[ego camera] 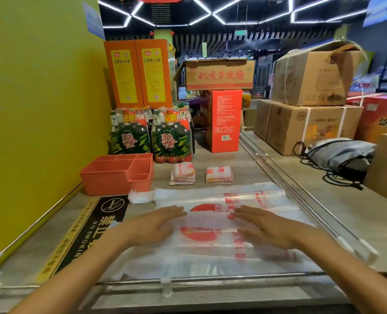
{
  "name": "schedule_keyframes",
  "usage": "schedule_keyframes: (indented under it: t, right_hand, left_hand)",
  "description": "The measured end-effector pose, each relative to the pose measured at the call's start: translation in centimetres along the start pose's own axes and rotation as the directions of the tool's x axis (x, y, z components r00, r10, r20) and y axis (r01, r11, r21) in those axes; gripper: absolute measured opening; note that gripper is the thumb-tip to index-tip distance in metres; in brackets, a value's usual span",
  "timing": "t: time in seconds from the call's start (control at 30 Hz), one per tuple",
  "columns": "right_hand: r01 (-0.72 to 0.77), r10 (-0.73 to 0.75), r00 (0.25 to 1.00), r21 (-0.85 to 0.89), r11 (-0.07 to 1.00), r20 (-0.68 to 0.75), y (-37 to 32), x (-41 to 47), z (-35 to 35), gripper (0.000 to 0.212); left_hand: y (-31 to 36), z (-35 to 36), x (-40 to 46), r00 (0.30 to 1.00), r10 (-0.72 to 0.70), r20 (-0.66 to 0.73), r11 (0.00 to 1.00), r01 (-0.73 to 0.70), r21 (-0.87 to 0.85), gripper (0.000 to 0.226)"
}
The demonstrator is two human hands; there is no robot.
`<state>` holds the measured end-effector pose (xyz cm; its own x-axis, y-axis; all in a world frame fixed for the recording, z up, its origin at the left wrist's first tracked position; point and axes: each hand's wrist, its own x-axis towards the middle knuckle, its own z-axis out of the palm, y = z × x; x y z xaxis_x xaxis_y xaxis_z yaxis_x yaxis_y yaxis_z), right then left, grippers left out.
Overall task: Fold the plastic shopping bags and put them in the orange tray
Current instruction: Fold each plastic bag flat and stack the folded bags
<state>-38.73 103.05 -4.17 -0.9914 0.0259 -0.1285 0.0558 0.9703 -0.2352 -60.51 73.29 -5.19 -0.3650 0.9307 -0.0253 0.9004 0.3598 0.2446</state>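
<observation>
Two folded red-and-white plastic bag bundles (182, 173) (219, 175) lie beside the orange divided plastic tray (111, 177), not yet inside. Left hand (152, 225) and right hand (267, 227), fingers straight, press flat an unfolded clear red-printed bag (210, 223).

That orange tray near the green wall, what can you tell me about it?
The orange tray looks like moulded plastic, rectangular with tall walls and inner dividers that form one large compartment and several smaller ones. It stands upright on the counter beside the wall, in front of the bottle packs. No bags show inside it, and neither hand touches it.
</observation>
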Motion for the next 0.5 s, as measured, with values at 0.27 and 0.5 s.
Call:
schedule_keyframes:
  t: [0.27, 0.5]
  right_hand:
    - [-0.071, 0.055, 0.988, 0.103, 0.992, 0.148, -0.9, 0.1, 1.2, 0.062]
    - [-0.256, 0.249, 0.965, 0.083, 0.963, 0.085, 3.2, -2.1, -0.8, 0.049]
  left_hand:
    - [3.0, 1.8, 0.7, 0.977, 0.027, 0.209, 0.990, 0.003, -0.143, 0.056]
    - [2.0, 0.6, 1.2, 0.995, -0.005, 0.103, 0.986, 0.022, -0.163, 0.046]
